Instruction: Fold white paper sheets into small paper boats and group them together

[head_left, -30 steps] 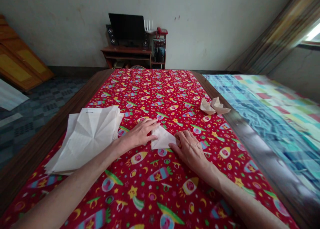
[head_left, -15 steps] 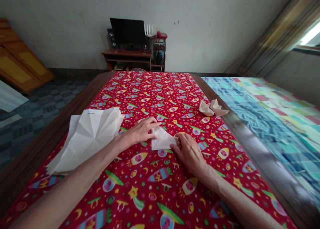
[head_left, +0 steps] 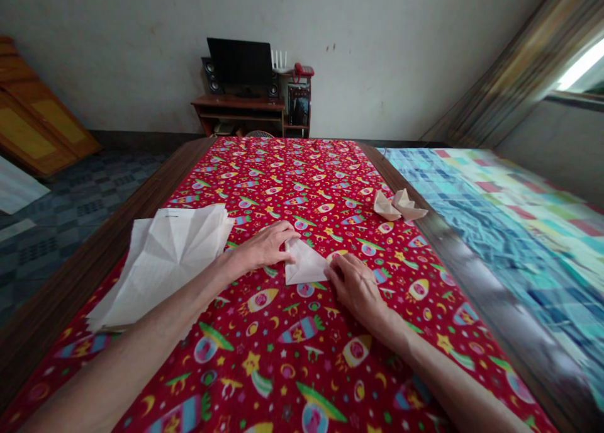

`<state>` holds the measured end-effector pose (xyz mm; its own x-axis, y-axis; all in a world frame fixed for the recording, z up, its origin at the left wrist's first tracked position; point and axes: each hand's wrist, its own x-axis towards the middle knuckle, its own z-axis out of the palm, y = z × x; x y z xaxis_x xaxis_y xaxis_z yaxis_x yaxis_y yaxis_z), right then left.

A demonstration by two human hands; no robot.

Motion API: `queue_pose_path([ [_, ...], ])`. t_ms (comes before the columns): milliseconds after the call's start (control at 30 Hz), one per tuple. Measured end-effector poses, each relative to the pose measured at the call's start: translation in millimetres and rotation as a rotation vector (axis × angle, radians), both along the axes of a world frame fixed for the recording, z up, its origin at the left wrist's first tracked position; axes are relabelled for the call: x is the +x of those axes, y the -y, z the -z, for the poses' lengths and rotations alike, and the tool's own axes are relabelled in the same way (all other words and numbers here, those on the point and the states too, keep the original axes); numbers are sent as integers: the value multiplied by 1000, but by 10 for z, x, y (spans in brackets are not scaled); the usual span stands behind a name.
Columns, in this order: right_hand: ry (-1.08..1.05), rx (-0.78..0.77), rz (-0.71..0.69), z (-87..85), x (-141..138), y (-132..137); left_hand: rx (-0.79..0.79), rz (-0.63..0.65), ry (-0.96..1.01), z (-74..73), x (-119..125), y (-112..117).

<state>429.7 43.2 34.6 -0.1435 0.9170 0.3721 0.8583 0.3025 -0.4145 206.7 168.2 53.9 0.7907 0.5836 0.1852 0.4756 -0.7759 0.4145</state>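
Between my hands, a small folded piece of white paper [head_left: 306, 266] lies flat on a red patterned cloth [head_left: 283, 364]. My left hand [head_left: 274, 243] holds its upper left corner, thumb and fingers pinched there. At the paper's right tip, my right hand [head_left: 353, 282] is closed, with thumb and forefinger pinching the edge. Beside my left forearm rests a stack of creased white paper sheets [head_left: 174, 250]. Two folded paper shapes [head_left: 399, 205] stand near the cloth's right edge.
The cloth covers a table with dark wooden edges [head_left: 453, 269]. To the right is a bed with a checkered sheet [head_left: 509, 231]. At the far wall, a monitor [head_left: 241, 65] and a red telephone [head_left: 304, 71] stand on a desk [head_left: 240, 109]. A wooden cabinet [head_left: 42, 112] is at left.
My right hand's thumb and fingers have drawn together at the paper's right tip. My left hand keeps its place on the upper left corner. The view has shifted slightly.
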Motion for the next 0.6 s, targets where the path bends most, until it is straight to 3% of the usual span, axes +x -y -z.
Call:
queue_pose_path([
  [267,76,21,-305,-74,280,-489,101,-167,34,2,27,333],
  [367,65,29,-318,-93,292,-546,132,-199,34,29,69,377],
  [600,94,77,-256,-99,188,-405,136,-221,44,79,118,293],
])
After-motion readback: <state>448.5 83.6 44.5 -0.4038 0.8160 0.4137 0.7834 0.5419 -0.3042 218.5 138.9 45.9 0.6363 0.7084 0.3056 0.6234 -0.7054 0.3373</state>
